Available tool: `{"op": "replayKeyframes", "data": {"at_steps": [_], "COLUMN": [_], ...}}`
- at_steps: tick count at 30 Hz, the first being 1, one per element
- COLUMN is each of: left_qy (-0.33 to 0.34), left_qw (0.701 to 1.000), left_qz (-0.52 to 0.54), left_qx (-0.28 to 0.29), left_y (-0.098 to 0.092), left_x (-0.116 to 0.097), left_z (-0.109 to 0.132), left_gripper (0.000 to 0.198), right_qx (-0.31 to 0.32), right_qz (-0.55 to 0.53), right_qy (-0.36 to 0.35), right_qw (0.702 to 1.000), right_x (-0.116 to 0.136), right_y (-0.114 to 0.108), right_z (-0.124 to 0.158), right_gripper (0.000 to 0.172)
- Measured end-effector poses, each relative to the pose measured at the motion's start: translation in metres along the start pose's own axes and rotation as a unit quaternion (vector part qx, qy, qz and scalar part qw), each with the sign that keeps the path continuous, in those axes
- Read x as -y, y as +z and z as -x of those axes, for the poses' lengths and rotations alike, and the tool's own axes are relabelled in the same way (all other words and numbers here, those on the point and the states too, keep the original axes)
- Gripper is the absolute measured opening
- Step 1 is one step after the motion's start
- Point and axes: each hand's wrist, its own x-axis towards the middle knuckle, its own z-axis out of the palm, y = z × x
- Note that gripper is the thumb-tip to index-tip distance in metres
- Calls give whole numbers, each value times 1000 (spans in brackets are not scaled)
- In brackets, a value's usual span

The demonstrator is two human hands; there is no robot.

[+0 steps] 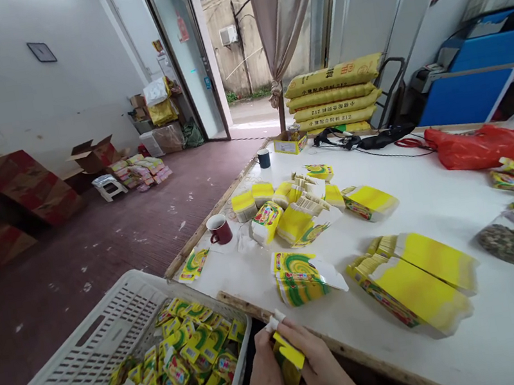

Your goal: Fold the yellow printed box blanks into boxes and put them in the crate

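At the table's near edge, a small yellow and green cardboard box (290, 351) is held between my two hands. My left hand (265, 376) wraps round its left side, and my right hand (319, 365) grips it from the right. White coverings show on some fingertips, which meet at the top of the box. Much of the box is hidden by the fingers. Just beyond my hands lies a stack of flat printed cartons (299, 277). To my left, a white plastic basket (89, 333) holds many yellow and green boxes (186, 360).
Stacks of flat yellow cartons (417, 278) lie on the white table (336, 323) to the right, more (307, 217) farther back. A dark red mug (219, 229) and a dark mug (263, 158) stand near the left edge. A red plastic bag (483, 143) lies at right.
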Motion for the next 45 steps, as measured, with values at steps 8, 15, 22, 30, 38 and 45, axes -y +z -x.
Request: {"op": "replayKeyframes", "data": {"at_steps": [8,15,22,30,38,45], "left_qy": [127,82,122,137,126,129], "left_qw": [911,887,895,871,934,947], "left_qz": [-355,-403,-395,-448,-335,-290], "left_qx": [165,211,169,-146,-12,56], "left_y": [-10,-10,-15,-117,-87,-62], "left_x": [-5,-29,-11,3,16,12], "left_z": [-15,-23,-25,-62,-44,-39], "left_gripper": [46,60,51,88,53,41], "right_qx": [92,164,-1,-241,-196,-227], "right_qz": [58,53,46,262,372,422], "right_qy": [-28,-12,-26,-115,-113,-17], "right_qw": [994,985,999,927,900,877], "right_x": [8,44,19,10,-16,8], "right_y": [-31,-65,-26,-90,-91,-103], "right_z": [0,-9,2,-47,-66,-68], "right_gripper": [67,27,78,37,30,26]}}
